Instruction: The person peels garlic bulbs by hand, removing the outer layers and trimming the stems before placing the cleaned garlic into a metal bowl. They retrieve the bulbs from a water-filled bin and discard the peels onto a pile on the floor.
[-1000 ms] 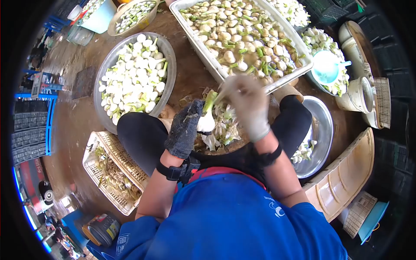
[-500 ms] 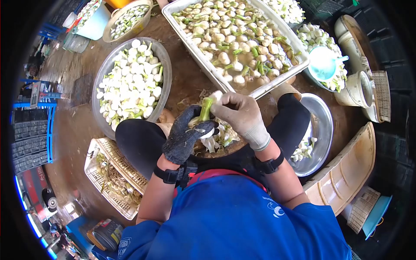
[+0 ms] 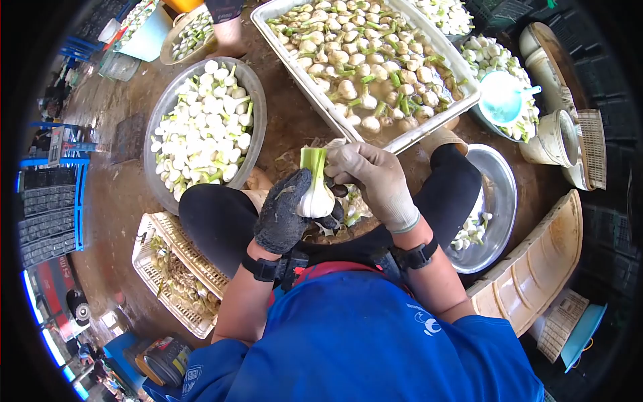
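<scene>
A white fresh garlic bulb [image 3: 316,199] with a short cut green stem stands upright, stem end away from me. My left hand [image 3: 284,206], in a dark, dirty glove, is closed around the bulb's sides. Just right of the stem is my right hand [image 3: 375,175], in a pale glove, its fingers pinched together. What those fingers hold, if anything, is hidden from me. Below the hands, between my knees, lie loose garlic peelings [image 3: 351,208], partly covered by the fingers.
A round tub [image 3: 260,127] of white bulbs stands left, a big tray [image 3: 295,80] of bulbs in murky water ahead. A metal basin [image 3: 506,224] is at right, a basket [image 3: 144,258] of peelings at lower left. Another person's leg [image 3: 231,37] shows at the top.
The garlic has been turned so its white bulb now faces me, stem pointing away. My right hand stays pinched close beside it. Another person's leg has appeared at the top.
</scene>
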The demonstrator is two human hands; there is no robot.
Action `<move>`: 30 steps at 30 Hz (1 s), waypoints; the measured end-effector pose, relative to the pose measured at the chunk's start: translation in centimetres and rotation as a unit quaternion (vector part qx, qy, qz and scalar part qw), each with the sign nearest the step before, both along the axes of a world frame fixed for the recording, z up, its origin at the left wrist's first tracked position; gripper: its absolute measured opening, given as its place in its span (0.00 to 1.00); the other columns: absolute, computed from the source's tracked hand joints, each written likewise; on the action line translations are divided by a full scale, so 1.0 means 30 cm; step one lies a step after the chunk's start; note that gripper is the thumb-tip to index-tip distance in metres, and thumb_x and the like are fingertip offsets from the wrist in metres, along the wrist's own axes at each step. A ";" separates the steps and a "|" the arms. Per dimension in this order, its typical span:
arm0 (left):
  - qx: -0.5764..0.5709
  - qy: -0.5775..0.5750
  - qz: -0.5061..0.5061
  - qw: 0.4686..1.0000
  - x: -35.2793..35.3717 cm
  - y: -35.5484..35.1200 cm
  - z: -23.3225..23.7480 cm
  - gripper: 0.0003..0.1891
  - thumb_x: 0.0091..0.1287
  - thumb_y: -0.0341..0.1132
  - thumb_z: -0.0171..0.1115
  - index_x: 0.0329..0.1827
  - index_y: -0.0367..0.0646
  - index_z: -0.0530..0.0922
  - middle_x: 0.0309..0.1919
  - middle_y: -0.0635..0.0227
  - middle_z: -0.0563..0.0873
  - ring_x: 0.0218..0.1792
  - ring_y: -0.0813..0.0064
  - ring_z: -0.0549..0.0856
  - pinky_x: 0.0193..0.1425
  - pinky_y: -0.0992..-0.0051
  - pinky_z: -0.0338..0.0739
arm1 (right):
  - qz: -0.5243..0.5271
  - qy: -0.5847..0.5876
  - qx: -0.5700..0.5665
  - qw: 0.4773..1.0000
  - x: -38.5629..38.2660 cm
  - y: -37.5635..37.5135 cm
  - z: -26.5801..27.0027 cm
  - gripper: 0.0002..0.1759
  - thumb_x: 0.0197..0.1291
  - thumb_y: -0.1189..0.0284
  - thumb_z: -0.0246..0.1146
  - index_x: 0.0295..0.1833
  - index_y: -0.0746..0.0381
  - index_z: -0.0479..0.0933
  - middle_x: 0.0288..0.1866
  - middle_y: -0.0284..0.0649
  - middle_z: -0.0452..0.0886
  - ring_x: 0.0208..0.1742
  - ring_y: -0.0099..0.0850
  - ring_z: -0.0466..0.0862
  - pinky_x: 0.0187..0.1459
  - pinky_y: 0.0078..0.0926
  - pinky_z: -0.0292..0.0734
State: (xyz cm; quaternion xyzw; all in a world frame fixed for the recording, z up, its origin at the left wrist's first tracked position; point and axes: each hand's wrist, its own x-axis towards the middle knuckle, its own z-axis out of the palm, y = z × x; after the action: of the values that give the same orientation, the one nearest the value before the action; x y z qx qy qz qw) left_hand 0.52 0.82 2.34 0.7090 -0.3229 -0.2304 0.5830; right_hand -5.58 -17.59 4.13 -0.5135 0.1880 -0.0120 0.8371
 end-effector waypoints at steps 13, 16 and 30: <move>0.094 -0.160 0.148 0.971 0.056 -0.128 -0.092 0.14 0.62 0.23 0.52 0.49 0.36 0.79 0.41 0.46 0.85 0.46 0.46 0.84 0.48 0.60 0.78 | -0.061 -0.076 -0.565 0.819 0.053 0.035 0.008 0.11 0.53 0.69 0.73 0.38 0.64 0.82 0.33 0.44 0.86 0.35 0.33 0.86 0.37 0.29 0.79; 0.065 -0.101 0.113 0.986 0.056 -0.114 -0.091 0.14 0.63 0.24 0.54 0.51 0.35 0.79 0.42 0.50 0.86 0.47 0.53 0.85 0.50 0.63 0.79 | 0.062 0.031 -0.318 0.945 0.057 -0.040 0.011 0.14 0.53 0.68 0.74 0.41 0.65 0.83 0.34 0.41 0.85 0.33 0.26 0.84 0.37 0.27 0.78; 0.170 -0.057 0.020 0.984 0.044 -0.093 0.047 0.12 0.70 0.30 0.60 0.54 0.35 0.79 0.58 0.54 0.80 0.57 0.62 0.82 0.62 0.68 0.76 | 0.156 0.041 -0.123 0.979 -0.010 -0.053 -0.030 0.24 0.63 0.58 0.69 0.55 0.65 0.80 0.42 0.33 0.85 0.42 0.18 0.80 0.47 0.19 0.77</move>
State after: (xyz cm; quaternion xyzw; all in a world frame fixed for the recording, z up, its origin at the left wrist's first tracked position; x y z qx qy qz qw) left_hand 1.85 -1.97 3.75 0.8163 -0.2974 -0.2293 0.4389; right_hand -5.87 -19.17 3.21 -0.6360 0.1367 0.1165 0.7505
